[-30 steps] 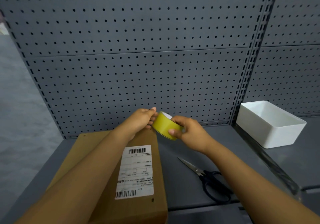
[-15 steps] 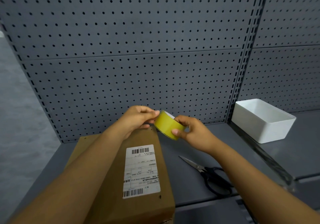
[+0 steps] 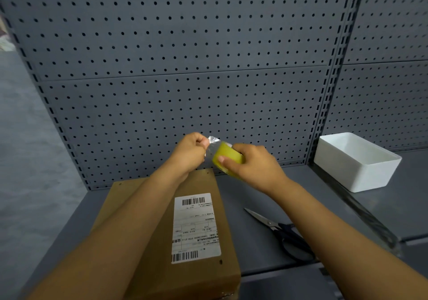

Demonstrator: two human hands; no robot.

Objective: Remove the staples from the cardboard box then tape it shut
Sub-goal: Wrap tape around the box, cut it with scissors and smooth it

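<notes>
Tape end point(image 3: 212, 148) now peeled — left hand point(image 3: 190, 152) pinching, right hand point(image 3: 252, 165) gripping roll point(image 3: 228, 158)

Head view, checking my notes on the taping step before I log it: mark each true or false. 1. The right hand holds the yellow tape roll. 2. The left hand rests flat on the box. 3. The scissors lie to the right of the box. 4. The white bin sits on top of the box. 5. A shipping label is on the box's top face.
1. True: the right hand grips the tape roll.
2. False: the left hand pinches the tape's free end above the cardboard box.
3. True: scissors.
4. False: the white bin stands on the shelf, far right.
5. True: label.
</notes>
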